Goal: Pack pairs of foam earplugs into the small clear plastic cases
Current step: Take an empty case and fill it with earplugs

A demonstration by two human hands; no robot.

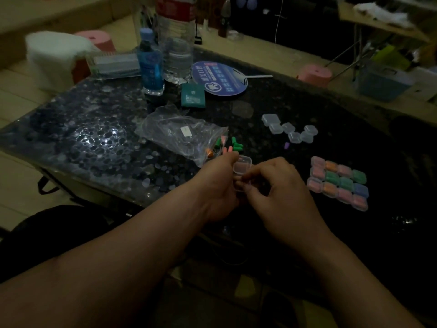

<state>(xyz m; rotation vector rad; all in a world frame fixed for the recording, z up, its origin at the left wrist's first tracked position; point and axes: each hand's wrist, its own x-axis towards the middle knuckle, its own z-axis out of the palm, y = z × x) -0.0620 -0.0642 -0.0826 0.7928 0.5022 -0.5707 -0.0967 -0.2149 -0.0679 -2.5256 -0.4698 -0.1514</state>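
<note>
clear hinged case (pixel 246 160), pinkish earplugs (pixel 240 167) inside, in the grip of left hand (pixel 220 197) and right hand (pixel 283 192)

Both forearms bare, entering from 7 and 5 o'clock, converging just below centre. Left hand (pixel 220 188) curls around a clear case (pixel 242 165), thumb pointing to 1 o'clock. Right hand (pixel 279 192) back-up, fingertips pinching the same case (contact partly hidden).

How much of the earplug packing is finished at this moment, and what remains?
Done: a block of filled cases lies at the right. In hand: the left hand and right hand hold one open case, contents unclear. Left: several empty cases and loose earplugs by the bag.
</note>
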